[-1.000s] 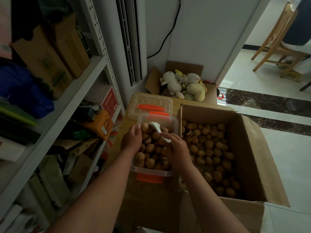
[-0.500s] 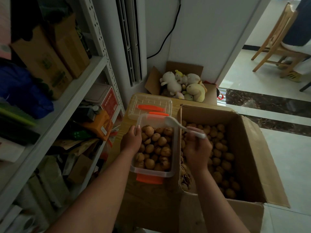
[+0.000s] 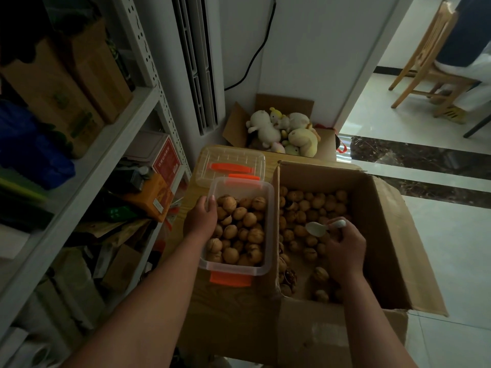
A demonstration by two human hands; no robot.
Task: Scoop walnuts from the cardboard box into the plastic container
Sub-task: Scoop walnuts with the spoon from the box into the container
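Walnuts (image 3: 240,229) sit heaped almost to the rim of the plastic container (image 3: 239,185), so the job looks nearly done, the left hand (image 3: 200,221) with its grip curled over the side wall, the right hand (image 3: 345,248) with its grip round an empty white spoon (image 3: 317,228) above plenty more in the cardboard box (image 3: 385,221)

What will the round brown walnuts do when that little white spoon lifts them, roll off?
They would probably roll easily: the round brown walnuts are ball-shaped and the small white plastic spoon in the right hand has a bowl hardly bigger than one nut. They likely feel hard, not squashy, since they lie heaped yet keep their shape.
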